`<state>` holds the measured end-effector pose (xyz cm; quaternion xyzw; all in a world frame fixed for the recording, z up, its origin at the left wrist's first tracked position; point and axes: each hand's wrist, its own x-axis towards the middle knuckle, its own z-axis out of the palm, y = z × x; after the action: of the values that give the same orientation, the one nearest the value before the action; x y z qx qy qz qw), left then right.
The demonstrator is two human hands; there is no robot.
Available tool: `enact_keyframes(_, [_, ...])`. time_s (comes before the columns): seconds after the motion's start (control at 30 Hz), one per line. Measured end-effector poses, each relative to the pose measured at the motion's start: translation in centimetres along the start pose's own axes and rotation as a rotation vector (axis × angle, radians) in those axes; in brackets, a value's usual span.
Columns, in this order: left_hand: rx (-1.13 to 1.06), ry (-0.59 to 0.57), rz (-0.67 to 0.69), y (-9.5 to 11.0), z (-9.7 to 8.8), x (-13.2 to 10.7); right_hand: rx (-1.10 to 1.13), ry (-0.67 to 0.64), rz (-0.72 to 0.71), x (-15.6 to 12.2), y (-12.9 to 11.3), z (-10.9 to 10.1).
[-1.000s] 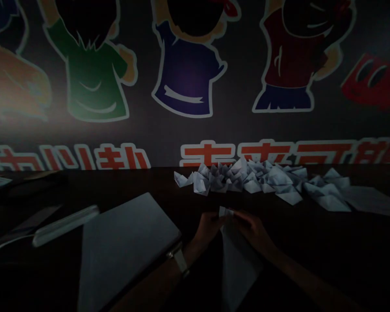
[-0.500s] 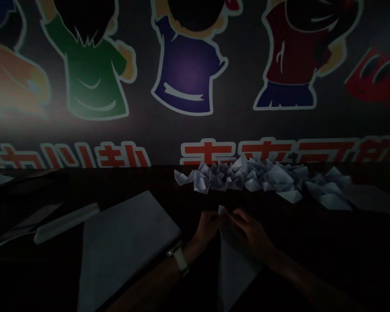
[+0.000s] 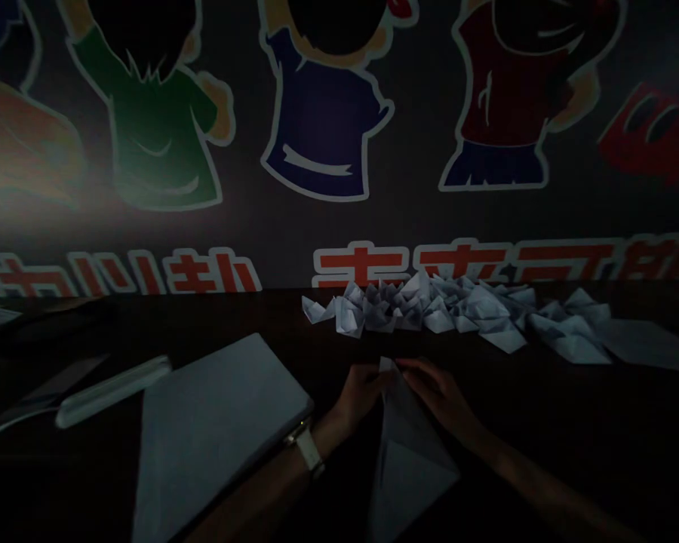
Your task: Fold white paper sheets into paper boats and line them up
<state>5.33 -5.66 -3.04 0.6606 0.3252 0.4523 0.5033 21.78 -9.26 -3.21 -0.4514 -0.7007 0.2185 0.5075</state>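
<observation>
The scene is very dark. A white sheet of paper (image 3: 404, 456) lies on the dark table in front of me, folded to a point at its far end. My left hand (image 3: 357, 394), with a watch on its wrist, pinches that far tip from the left. My right hand (image 3: 438, 392) presses on the same tip from the right, fingers closed on the paper. Both hands meet at the paper's top corner.
A heap of several folded white paper boats (image 3: 441, 311) stretches along the table's far edge. A stack of white sheets (image 3: 215, 426) lies to my left. A long pale object (image 3: 113, 391) and flat dark items sit further left. A cartoon mural wall (image 3: 328, 136) stands behind.
The paper's upper part has been folded into a pointed shape, and its lower body now shows wider. My hands stayed at the tip, shifting slightly.
</observation>
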Motion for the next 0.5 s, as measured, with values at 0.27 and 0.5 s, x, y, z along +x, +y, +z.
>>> enact_keyframes(0.27, [0.236, -0.046, -0.029, -0.2, 0.0, 0.0, 0.024, -0.064, 0.093, 0.2, 0.7, 0.1])
enact_keyframes(0.5, [0.03, -0.243, -0.209, 1.5, 0.2, -0.9, -0.118, 0.165, 0.105, 0.9, 1.9, -1.1])
